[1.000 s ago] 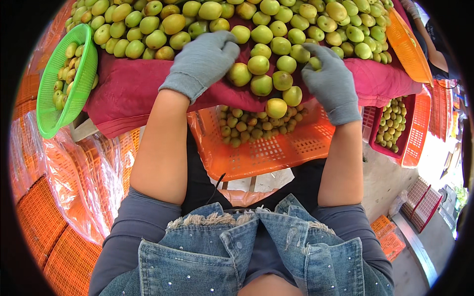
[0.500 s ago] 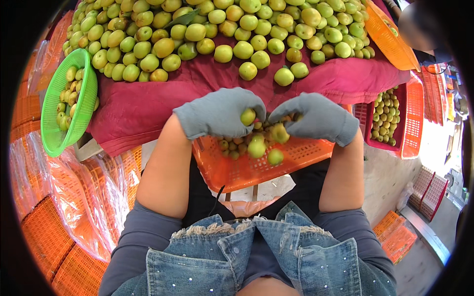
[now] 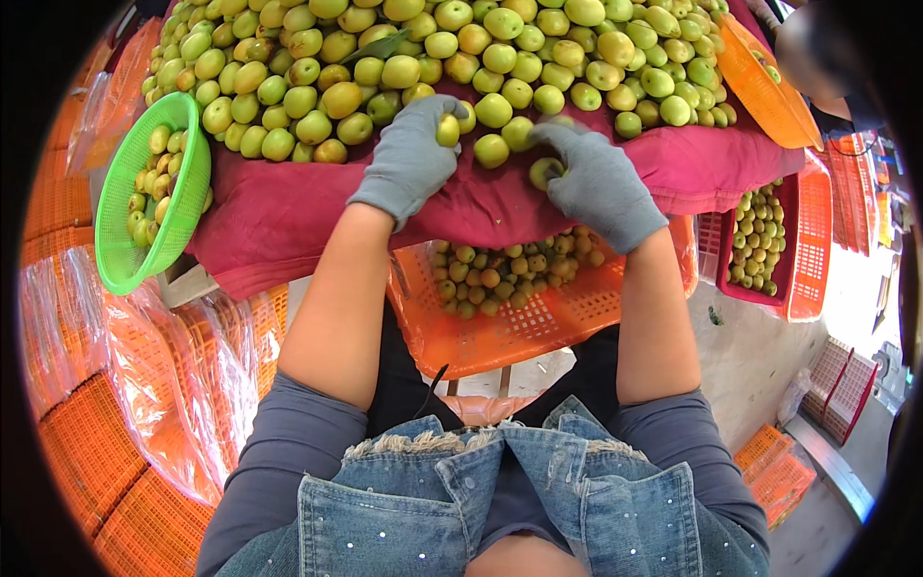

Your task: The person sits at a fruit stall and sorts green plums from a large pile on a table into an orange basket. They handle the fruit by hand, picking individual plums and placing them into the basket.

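A big pile of green jujubes (image 3: 288, 96) covers a dark red cloth (image 3: 298, 197) in front of me. My left hand (image 3: 415, 159), in a grey glove, is at the pile's near edge, its fingers curled round a jujube (image 3: 448, 131). To its right, my gloved right hand (image 3: 598, 183) has another jujube (image 3: 544, 173) between thumb and fingers. Its fingertips are partly blurred. Loose jujubes (image 3: 491, 151) lie on the cloth between both hands. Below my forearms an orange basket (image 3: 461, 358) holds many smaller, browner jujubes (image 3: 500, 274).
At the left stands a green basket (image 3: 111, 240) with some jujubes. An orange basket (image 3: 769, 101) leans at the pile's right end. A red-lined crate (image 3: 812, 231) of jujubes is on the right. Plastic-wrapped orange crates (image 3: 144, 385) are stacked on the left. Another person (image 3: 817, 58) is at upper right.
Both hands have moved forward from over the orange basket to the pile's near edge. The jujubes that were dropping from them are gone from the air. Each hand now grips a jujube.
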Available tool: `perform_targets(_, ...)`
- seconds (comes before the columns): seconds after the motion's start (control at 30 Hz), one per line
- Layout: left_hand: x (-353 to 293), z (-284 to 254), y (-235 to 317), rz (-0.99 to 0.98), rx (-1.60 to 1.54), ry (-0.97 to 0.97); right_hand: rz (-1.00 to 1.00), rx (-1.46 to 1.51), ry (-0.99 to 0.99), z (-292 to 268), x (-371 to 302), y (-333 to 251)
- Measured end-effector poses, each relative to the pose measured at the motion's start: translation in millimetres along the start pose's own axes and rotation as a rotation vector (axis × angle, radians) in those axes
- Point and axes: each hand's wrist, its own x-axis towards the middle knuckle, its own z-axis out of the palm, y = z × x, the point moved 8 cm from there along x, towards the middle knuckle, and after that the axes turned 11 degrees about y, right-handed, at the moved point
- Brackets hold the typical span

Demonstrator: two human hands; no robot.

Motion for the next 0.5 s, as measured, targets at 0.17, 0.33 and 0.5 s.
perform_targets(0.17, -24, 11, 22, 0.003, -0.090, -0.532, 0.355, 0.344, -0.377, -1, -21, -2)
perform_targets(0.33, -21, 8, 37, -0.371, -0.610, -0.418, 0.351, 0.107, 0.175, -37, -1, 36)
perform_targets(0.5, -13, -5, 31, -0.438, -0.707, -0.240, 0.108, -0.289, 0.426, -46, 54, 27)
